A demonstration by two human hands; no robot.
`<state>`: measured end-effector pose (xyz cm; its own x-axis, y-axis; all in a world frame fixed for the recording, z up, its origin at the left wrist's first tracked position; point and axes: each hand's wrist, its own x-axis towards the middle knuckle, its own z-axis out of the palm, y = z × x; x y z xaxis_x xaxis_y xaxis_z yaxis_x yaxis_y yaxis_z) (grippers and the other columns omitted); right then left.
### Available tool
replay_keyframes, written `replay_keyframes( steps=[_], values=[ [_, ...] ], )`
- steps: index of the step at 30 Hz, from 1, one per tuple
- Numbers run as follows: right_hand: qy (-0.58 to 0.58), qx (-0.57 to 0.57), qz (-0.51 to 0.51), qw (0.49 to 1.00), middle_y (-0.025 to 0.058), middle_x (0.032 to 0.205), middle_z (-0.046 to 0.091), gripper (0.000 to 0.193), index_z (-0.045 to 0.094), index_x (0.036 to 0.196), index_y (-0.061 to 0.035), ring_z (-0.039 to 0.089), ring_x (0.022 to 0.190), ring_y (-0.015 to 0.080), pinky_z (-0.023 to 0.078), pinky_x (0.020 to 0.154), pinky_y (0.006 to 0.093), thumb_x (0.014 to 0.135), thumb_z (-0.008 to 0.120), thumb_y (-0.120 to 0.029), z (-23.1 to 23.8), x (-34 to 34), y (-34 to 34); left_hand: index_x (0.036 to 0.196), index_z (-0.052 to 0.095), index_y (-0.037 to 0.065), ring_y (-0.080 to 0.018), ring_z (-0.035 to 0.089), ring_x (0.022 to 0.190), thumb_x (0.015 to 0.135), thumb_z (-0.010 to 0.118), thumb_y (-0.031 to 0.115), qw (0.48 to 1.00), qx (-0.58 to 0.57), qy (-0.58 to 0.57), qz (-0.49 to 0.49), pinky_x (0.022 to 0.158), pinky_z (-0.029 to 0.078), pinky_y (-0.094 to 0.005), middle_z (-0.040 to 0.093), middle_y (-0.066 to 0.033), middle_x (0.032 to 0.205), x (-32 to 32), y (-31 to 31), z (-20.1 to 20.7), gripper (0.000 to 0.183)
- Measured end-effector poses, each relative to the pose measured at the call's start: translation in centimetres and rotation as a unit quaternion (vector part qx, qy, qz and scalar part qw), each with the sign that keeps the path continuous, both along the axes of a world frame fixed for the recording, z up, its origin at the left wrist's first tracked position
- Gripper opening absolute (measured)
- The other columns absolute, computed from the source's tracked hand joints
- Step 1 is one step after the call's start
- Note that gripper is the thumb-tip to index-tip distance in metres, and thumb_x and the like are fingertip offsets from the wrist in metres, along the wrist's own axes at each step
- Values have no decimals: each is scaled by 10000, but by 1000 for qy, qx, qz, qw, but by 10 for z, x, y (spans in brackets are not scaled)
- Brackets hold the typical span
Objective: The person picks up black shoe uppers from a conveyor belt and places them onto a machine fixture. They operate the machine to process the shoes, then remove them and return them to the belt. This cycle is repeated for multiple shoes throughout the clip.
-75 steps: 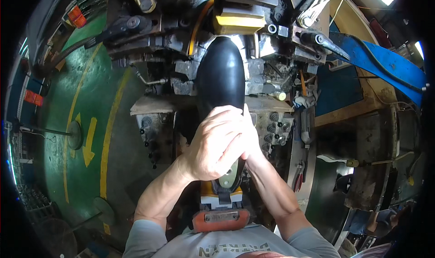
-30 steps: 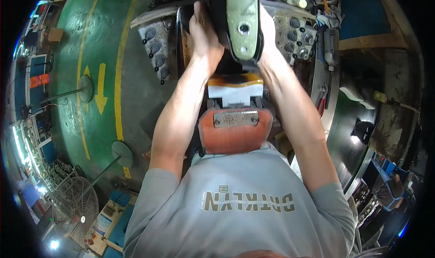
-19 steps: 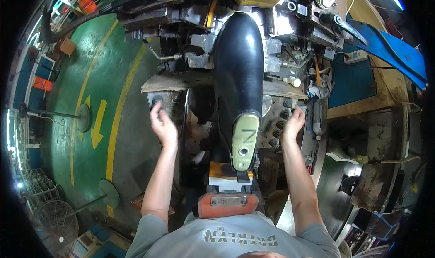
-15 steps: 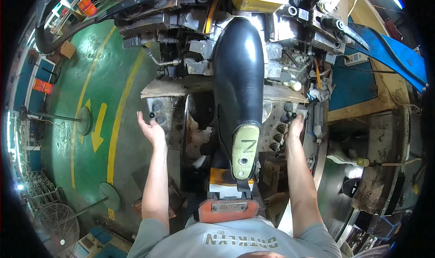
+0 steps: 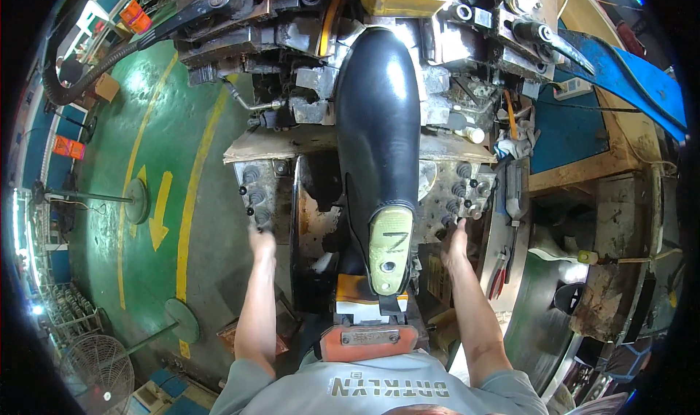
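A black shoe upper (image 5: 380, 116) is stretched over a pale green last (image 5: 390, 251), toe end at the machine's metal jaws (image 5: 315, 79) and heel end nearest me. My left hand (image 5: 262, 243) is at the near end of the left control panel, just below a black-knobbed lever (image 5: 250, 211). Its fingers are foreshortened and blurred, so a grip cannot be made out. My right hand (image 5: 455, 246) is beside the lower levers of the right control panel (image 5: 436, 195). One digit points up; its other fingers are mostly hidden. Neither hand touches the shoe upper.
An orange pad (image 5: 369, 341) on the machine sits close to my body. Pliers with red handles (image 5: 499, 278) lie on the right ledge. A blue arm (image 5: 631, 79) crosses at upper right. At left are a green floor with yellow markings and a standing fan (image 5: 97, 375).
Both hands have drawn back toward me along the control panels, from the upper levers to their near ends. The left hand's spread fingers no longer show. The shoe upper stays in place.
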<state>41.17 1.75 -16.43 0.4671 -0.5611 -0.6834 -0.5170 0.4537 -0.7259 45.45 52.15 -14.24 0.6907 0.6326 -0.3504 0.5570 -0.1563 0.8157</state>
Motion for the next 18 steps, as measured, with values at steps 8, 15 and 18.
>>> replay_keyframes(
  steps=[8, 15, 18],
  values=[
    [-134, 23, -80, 987, 79, 1222, 598, 606, 501, 1333, -41, 589, 1046, 225, 434, 948, 371, 1017, 346, -534, 54, -10, 8, 1457, 275, -94, -284, 364, 1383, 846, 449, -24, 993, -76, -73, 53, 1115, 288, -340, 332, -236, 1512, -22, 18, 28, 638],
    [-53, -149, -31, 987, 107, 1328, 534, 602, 461, 1378, -10, 525, 1180, 231, 399, 1001, 367, 1016, 385, -485, 2, -72, -2, 1338, 459, -45, -361, 424, 1300, 864, 568, 40, 898, 280, -266, -213, 1123, 289, -430, 471, -206, 1383, -65, -80, 132, 494],
    [-64, -72, -25, 995, 132, 1342, 519, 596, 440, 1393, 5, 516, 1193, 250, 391, 1017, 371, 1014, 407, -454, 21, -84, 20, 1315, 491, -44, -379, 431, 1282, 828, 634, 50, 861, 253, -251, -363, 1099, 333, -445, 496, -206, 1346, -99, -105, 117, 516]
  ],
)
